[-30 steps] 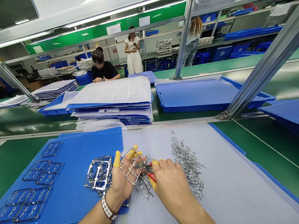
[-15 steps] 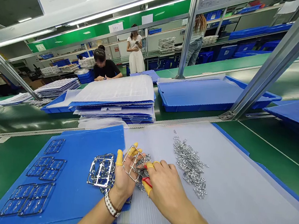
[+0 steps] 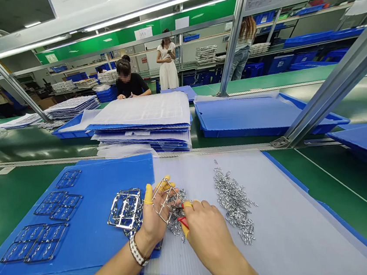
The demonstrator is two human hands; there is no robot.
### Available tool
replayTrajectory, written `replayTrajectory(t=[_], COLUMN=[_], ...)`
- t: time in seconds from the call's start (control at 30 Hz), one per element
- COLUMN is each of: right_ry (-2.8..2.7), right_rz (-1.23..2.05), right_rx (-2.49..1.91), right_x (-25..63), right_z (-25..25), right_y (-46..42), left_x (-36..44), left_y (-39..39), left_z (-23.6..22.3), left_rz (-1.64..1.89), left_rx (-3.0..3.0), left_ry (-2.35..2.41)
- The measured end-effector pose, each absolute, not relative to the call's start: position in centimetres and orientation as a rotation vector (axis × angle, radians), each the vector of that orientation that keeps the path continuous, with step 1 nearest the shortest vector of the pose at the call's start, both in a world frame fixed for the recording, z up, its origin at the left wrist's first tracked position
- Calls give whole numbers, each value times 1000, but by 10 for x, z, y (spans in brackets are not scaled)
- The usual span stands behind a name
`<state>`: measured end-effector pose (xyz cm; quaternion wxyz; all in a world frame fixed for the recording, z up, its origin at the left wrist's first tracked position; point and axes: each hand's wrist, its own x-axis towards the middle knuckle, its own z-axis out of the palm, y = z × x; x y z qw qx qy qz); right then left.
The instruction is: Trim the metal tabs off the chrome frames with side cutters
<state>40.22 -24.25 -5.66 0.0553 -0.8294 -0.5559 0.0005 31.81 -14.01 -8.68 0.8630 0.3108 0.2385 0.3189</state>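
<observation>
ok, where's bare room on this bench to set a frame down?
Free: white sheet right of the loose parts pile; blue sheet above the empty frames. Crowded around the left hand and right hand.

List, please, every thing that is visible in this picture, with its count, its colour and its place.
metal frame with parts: one, silver, held in the left hand
red-handled tool: one, red, in the right hand
loose metal parts: a pile, silver, on the white sheet
white sheet: one, translucent white, front right
full frames: a small stack, silver, on the blue board
empty frames: several, dark, blue board, left
blue board: one, front left
sheet stack: one, white and blue, middle
blue tray: one, behind right
co-workers: three, background
left hand: yellow finger cots, wrist bracelet
right hand: yellow finger cots
</observation>
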Motion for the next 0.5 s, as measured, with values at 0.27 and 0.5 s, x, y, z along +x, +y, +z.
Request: replayTrajectory(t=[0.27, 0.5], right_ry=[-1686, -1812], right_rz=[-370, -607], right_rx=[-2308, -1906], right_x=[444, 476], right_z=[-79, -129], right_y=[-279, -280], left_x=[282, 228], left_y=[-131, -90], left_z=[-50, -53], left_rz=[585, 795], left_rx=[1910, 2226], left_ry=[382, 694])
